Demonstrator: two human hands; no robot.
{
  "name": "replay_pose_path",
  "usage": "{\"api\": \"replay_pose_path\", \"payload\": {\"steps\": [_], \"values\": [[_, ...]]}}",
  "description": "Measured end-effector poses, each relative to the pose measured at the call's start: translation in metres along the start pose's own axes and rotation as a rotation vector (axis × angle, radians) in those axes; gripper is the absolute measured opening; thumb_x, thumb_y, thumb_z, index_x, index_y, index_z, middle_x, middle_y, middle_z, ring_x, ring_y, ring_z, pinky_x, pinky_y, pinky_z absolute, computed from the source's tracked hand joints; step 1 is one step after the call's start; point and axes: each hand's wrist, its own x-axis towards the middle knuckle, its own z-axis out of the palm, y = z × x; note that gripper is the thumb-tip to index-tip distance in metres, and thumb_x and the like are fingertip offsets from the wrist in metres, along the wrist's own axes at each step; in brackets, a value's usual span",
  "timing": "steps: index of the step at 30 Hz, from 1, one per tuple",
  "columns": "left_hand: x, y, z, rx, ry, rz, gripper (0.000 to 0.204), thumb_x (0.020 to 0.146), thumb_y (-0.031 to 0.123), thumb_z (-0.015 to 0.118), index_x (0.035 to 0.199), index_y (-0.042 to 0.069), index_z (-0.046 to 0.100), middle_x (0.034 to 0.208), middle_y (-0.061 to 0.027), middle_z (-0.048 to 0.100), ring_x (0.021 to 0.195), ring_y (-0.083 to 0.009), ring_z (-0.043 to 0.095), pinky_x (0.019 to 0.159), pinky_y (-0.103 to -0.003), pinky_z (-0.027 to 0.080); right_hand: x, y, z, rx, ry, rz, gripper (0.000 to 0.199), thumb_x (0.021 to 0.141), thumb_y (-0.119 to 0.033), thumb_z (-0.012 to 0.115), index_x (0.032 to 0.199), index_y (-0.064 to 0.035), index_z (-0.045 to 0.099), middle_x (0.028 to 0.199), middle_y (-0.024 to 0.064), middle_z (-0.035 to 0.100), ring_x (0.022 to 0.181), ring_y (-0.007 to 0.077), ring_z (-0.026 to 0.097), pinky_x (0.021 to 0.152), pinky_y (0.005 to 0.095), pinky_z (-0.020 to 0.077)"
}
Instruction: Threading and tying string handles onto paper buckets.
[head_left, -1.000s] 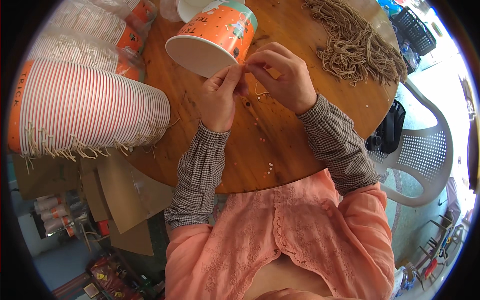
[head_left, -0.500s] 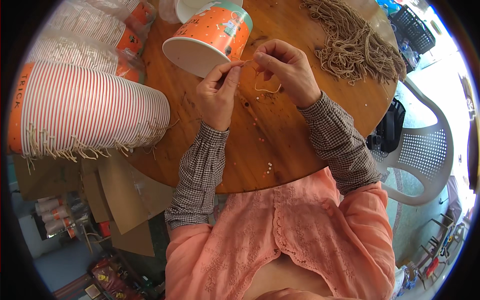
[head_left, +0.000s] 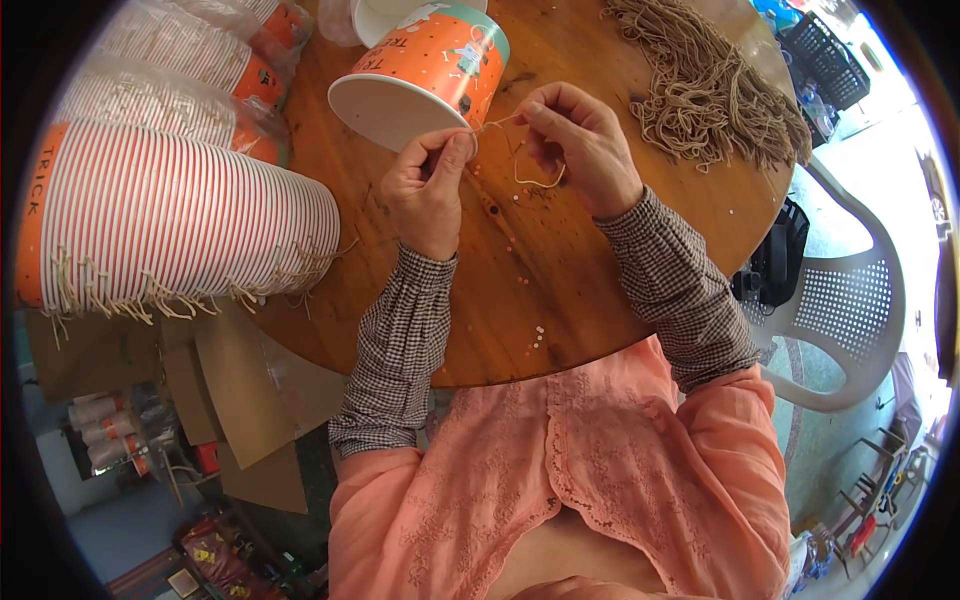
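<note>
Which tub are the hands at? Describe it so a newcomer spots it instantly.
On the round table, find the left hand. Just beyond it lies a tilted orange tub, white mouth toward that hand. Unlike the nested stack farther left, it shows its broad printed side.

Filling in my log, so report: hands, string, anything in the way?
Left hand pinching string at orange tub's rim. Right hand pinching string too. Short span between hands, slack loop below. No obstruction seen.

Round wooden table (head_left: 580, 290): twine heap (head_left: 715, 95) far right, nested tub stack (head_left: 190, 210) on its side left, orange tub (head_left: 425, 65) tipped far side. Tiny dots (head_left: 539, 337) scattered. Bagged stacks (head_left: 170, 65) probably rest there too.
</note>
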Motion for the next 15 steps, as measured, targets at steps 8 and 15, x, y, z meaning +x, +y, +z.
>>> {"api": "replay_pose_path", "payload": {"steps": [8,15], "values": [[0.003,-0.002,-0.007,0.279,0.023,0.141,0.008,0.090,0.007,0.065,0.092,-0.001,0.066,0.079,-0.0011,0.064,0.071,-0.0080,0.058,0.067,-0.022,0.049,-0.005,-0.003,0.000,0.023,-0.288,0.151,0.014,0.100,-0.021,0.048,0.100,-0.0073,0.048,0.077,0.0019,0.058,0.058,0.0076,0.055,0.049,0.0205,0.0448],[-0.009,0.006,-0.012,0.273,-0.153,-0.039,0.022,0.098,0.018,0.054,0.092,0.000,0.065,0.079,-0.0020,0.062,0.060,-0.0083,0.050,0.055,-0.022,0.041,-0.020,0.011,0.022,-0.310,-0.101,-0.289,0.006,0.097,-0.009,0.049,0.098,-0.0030,0.048,0.072,0.0043,0.057,0.063,0.0106,0.057,0.055,0.0268,0.0477]]}}
